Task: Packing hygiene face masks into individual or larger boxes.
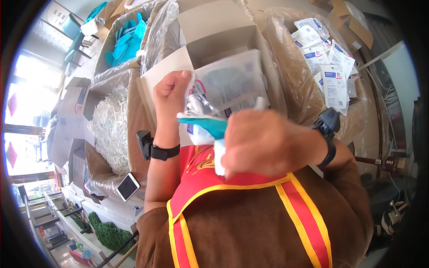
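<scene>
From my remote view, a bright, washed-out opening (31, 111) fills the room's edge at nine o'clock. At centre is the flat, translucent plastic pouch (234, 82) with printed panels, held up before an open white-lined cardboard carton (214, 20) at twelve. My left hand (172, 91) has thumb and fingers pinched on the pouch's left edge; from that grip, its long axis runs toward about two or three o'clock. My right hand (268, 138) is blurred, its fingers closed on a folded teal-and-white soft piece (208, 123), though I cannot make out the fingertips. That piece points toward ten o'clock from the fist, just below the pouch; the left hand is nearer the pouch, touching it.

Further out, a plastic-lined carton (283, 62) holding white printed packets (321, 58) sits at two o'clock, loose teal pieces (125, 42) at eleven, pale shredded strips (111, 127) at nine, and a white-fronted phone (128, 187) at eight. The pouch and packets carry red and blue print, mostly too small for me to read.
</scene>
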A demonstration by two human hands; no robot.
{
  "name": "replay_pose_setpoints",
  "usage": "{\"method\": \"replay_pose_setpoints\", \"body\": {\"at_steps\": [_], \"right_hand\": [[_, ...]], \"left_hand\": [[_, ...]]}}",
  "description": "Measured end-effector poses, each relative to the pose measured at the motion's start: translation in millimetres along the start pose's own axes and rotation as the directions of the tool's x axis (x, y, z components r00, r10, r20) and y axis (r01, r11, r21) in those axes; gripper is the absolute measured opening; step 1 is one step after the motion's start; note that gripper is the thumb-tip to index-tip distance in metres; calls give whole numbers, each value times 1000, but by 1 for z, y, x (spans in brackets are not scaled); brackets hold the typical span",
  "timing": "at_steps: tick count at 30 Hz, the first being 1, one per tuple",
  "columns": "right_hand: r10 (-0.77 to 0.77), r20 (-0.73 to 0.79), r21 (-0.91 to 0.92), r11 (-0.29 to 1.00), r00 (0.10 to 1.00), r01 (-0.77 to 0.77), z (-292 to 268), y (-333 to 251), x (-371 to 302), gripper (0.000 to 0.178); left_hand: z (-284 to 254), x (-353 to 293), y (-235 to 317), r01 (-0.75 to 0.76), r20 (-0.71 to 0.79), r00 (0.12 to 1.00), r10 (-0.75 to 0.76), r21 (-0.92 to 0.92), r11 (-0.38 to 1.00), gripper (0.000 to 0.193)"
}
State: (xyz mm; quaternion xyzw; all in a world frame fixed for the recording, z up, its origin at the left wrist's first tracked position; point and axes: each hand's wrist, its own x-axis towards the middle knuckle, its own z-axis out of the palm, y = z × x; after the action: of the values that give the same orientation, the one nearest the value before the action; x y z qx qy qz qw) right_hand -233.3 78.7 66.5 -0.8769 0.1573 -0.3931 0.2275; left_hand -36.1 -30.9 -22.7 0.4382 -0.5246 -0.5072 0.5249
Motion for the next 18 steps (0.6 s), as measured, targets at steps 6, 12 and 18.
{"method": "replay_pose_setpoints", "body": {"at_steps": [6,12,18], "right_hand": [[163,-253,-401,879,953,-257,-24,53,1,12],[137,-229,-548,800,964,-244,-14,59,1,7],[14,-210,-587,798,978,-138,-5,52,2,16]], "left_hand": [[16,-30,43,-365,308,906,290,220,905,10],[31,-43,46,-495,305,860,409,306,813,10],[34,-51,43,-183,111,980,165,176,967,15]]}}
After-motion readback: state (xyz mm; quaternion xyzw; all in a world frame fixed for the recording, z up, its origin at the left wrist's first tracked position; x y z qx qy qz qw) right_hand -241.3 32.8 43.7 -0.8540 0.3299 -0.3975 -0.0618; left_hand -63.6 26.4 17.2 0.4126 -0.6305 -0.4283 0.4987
